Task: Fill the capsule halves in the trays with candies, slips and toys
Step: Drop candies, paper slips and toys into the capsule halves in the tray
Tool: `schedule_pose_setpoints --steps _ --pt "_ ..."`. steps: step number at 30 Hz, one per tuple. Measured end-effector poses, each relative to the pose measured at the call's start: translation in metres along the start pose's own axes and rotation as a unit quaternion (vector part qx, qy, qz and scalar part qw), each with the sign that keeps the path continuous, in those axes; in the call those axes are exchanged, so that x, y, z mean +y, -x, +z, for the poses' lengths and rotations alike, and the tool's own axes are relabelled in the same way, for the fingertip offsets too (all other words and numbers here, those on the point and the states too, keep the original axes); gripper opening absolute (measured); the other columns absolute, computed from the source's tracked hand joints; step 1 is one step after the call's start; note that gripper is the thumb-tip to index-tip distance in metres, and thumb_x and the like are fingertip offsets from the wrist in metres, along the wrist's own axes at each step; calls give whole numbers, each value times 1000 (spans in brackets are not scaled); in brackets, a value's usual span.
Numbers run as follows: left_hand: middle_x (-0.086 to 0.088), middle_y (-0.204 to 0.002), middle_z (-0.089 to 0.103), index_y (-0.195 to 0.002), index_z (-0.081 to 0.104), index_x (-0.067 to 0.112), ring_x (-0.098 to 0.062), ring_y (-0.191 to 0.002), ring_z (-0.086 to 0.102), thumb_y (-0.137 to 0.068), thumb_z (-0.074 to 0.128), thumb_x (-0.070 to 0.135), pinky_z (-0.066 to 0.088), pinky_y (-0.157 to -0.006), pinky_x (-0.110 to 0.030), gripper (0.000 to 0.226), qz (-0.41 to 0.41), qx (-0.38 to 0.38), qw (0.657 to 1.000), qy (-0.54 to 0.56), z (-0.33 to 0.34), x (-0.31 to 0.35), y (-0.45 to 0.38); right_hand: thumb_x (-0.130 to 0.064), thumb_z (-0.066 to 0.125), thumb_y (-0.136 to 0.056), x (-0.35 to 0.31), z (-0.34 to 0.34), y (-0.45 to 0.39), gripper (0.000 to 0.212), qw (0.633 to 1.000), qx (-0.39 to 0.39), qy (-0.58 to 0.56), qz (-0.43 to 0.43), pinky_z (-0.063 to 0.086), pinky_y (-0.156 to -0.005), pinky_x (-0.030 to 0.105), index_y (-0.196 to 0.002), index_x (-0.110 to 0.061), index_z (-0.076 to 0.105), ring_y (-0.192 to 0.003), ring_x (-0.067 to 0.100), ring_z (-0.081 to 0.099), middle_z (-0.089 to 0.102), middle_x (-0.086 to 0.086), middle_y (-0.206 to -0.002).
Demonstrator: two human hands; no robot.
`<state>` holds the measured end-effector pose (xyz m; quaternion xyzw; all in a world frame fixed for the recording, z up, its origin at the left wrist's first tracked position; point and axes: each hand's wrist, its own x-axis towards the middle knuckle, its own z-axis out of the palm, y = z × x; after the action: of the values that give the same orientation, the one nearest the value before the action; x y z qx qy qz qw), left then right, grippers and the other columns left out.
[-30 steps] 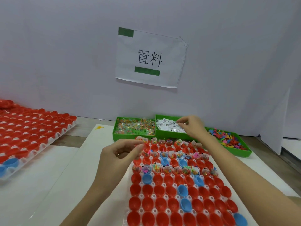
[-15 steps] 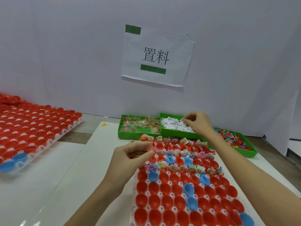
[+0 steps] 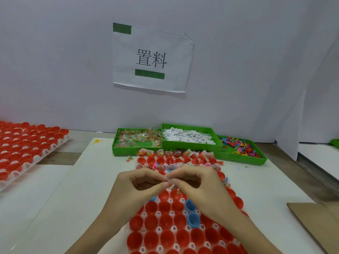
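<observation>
Head view: a white table top (image 3: pixel 60 204) runs out to a plain white wall (image 3: pixel 55 61), with a bare wooden strip between the white boards; a paper sign (image 3: pixel 152 57) with two black characters and two green bars is stuck to the wall. At the far edge stand three green bins side by side: the left bin (image 3: pixel 136 142) holds wrapped candies, the middle bin (image 3: pixel 190 137) white slips, the right bin (image 3: pixel 238 149) small coloured toys; a few loose bits lie just in front of the left bin. A second tray of red halves (image 3: pixel 27 145) lies well apart at the left; brown cardboard (image 3: pixel 315 222) shows at the lower right.

The capsule tray (image 3: pixel 165 235) lies in the middle, straight before the person, with red halves and a few blue ones; its far rows already hold fillings, its near rows are hollow. Both forearms cross the tray and hide its middle rows. The left hand (image 3: pixel 139 186) and right hand (image 3: pixel 200 184) meet above it, thumb and fingers of each pinching one small white slip (image 3: pixel 169 181) between them.
</observation>
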<state>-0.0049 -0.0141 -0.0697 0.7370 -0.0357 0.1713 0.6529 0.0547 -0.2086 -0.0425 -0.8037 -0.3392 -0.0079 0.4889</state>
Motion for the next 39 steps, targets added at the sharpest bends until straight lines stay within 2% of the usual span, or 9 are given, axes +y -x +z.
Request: schedule_pose_setpoints --steps 3,6,10,14,19,25,29,32,39 --pt "-4 -87 79 -95 81 26 -18 -82 77 -73 90 21 62 -76 -24 24 9 2 1000 -13 5 0 3 -13 70 -96 2 -8 2 20 999 -33 11 -6 59 -85 22 -107 -25 80 -93 2 73 77 -17 -96" --pt "-1 -88 79 -100 81 36 -15 -81 76 -72 89 23 62 -75 -24 32 5 10 1000 -24 6 0 4 -12 67 -97 11 -25 -8 20 1000 -21 5 -5 61 -79 25 -106 -25 79 -85 8 75 78 -11 -92" --pt "2 -88 80 -87 83 32 -12 -81 77 -72 85 21 59 -73 -15 20 2 24 999 -23 3 1 1 -9 62 -99 60 -71 -51 17 987 139 71 37 60 -69 24 -102 -19 76 -73 10 73 76 -5 -80" --pt "0 -87 80 -85 83 31 -14 -81 77 -73 85 18 59 -74 -15 19 -9 34 999 -18 -1 0 -2 -7 60 -100 132 -127 -97 17 941 238 184 155 59 -90 38 -110 -5 73 -88 19 73 77 9 -96" --pt "1 -88 80 -86 83 33 -14 -83 77 -71 84 22 59 -75 -16 18 -11 46 999 -19 -4 -4 -6 -1 66 -96 196 -161 -123 18 909 184 282 246 50 -105 38 -111 0 75 -111 29 68 73 18 -118" --pt "-1 -87 80 -84 82 31 -15 -81 77 -69 85 22 60 -75 -18 17 -11 47 999 -8 -5 -7 -8 -9 72 -93 214 -150 -149 32 908 112 322 245 52 -103 42 -125 -2 70 -113 32 67 71 20 -122" --pt "-1 -88 80 -86 82 31 -16 -82 77 -72 85 19 60 -77 -20 18 -11 38 999 -14 -5 -8 -7 6 63 -91 215 -142 -159 21 886 98 384 241 58 -89 49 -107 2 75 -98 37 70 74 24 -106" --pt "0 -88 80 -85 82 32 -15 -81 77 -73 85 19 60 -75 -19 18 -8 39 999 -17 -5 -6 -8 9 59 -91 216 -143 -160 21 891 110 367 245 56 -89 44 -105 3 74 -100 35 68 73 23 -108" --pt "0 -88 80 -86 82 32 -15 -82 77 -74 84 17 60 -75 -19 18 -5 30 999 -18 -3 -3 -6 -5 73 -91 214 -150 -143 9 918 137 281 243 53 -89 36 -97 0 70 -98 28 65 72 18 -106"
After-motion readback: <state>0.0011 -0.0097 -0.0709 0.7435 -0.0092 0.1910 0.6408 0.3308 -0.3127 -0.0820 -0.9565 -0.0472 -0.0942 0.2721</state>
